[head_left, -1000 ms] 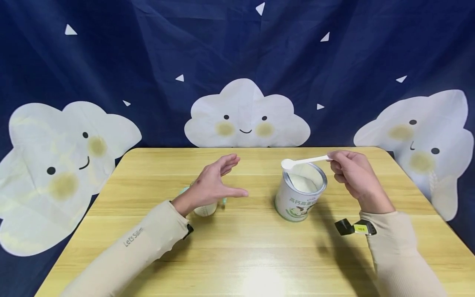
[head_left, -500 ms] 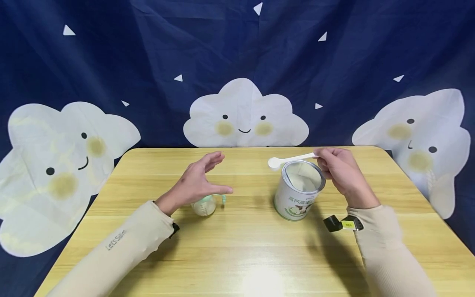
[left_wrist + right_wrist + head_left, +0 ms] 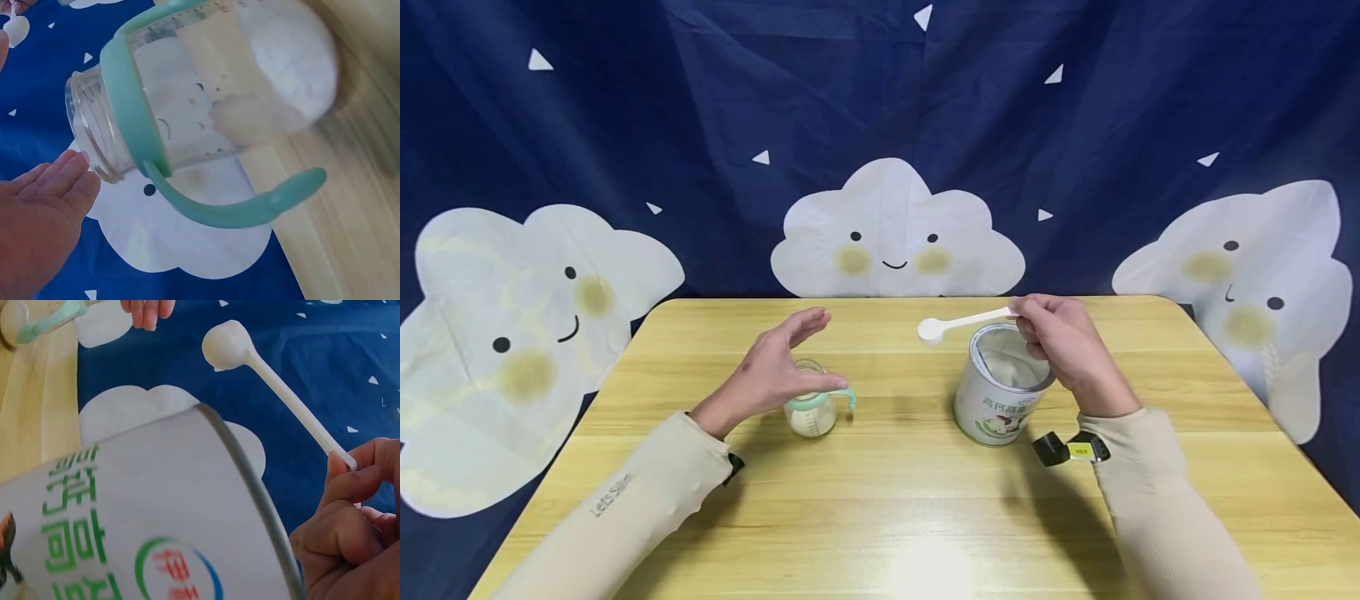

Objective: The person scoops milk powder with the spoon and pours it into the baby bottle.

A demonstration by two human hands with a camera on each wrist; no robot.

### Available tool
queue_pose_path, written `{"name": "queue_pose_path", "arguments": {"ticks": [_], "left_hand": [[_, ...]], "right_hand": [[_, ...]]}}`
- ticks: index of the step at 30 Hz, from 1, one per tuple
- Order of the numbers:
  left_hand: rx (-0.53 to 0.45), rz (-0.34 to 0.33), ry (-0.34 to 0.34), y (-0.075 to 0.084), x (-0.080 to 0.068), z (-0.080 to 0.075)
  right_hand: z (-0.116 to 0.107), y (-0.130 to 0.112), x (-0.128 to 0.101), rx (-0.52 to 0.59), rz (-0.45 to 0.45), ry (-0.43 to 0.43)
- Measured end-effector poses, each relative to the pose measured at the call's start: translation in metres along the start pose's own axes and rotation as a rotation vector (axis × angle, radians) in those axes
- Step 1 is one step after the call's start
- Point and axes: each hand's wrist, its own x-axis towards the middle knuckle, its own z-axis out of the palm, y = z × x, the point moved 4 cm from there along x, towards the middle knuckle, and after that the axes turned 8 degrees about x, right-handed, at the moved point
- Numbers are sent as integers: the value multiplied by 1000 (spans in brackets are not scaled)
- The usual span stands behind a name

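My right hand [image 3: 1063, 346] pinches the end of a white measuring scoop's handle; the scoop [image 3: 228, 345] is held level above and left of an open milk powder tin [image 3: 1000, 404]. White powder shows inside the tin. My left hand [image 3: 771, 362] is held with fingers and thumb spread, beside and above a clear baby bottle [image 3: 200, 94] with a mint-green collar and handles. The bottle stands upright and uncapped on the table, with white powder in its bottom. In the left wrist view, the fingertips come right by the bottle's neck.
The wooden table [image 3: 880, 492] bears the bottle on the left and the tin on the right. A dark blue curtain [image 3: 715, 83] with smiling clouds hangs behind the table's far edge.
My right hand has carried the scoop leftward, from over the tin's mouth to beyond its left side. My left hand has shifted left, uncovering more of the bottle.
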Motion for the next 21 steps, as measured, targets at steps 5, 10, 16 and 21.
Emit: {"name": "queue_pose_path", "arguments": {"ticks": [5, 10, 16, 21], "left_hand": [[-14, -19, -7, -5, -4, -1], [-15, -20, -13, -10, -7, -2], [-2, -34, -9, -15, -11, -4], [34, -39, -19, -19, -14, -3]], "right_hand": [[8, 1, 2, -16, 3, -5], [14, 1, 4, -26, 1, -9], [20, 2, 5, -29, 8, -10], [27, 3, 7, 2, 8, -28]]}}
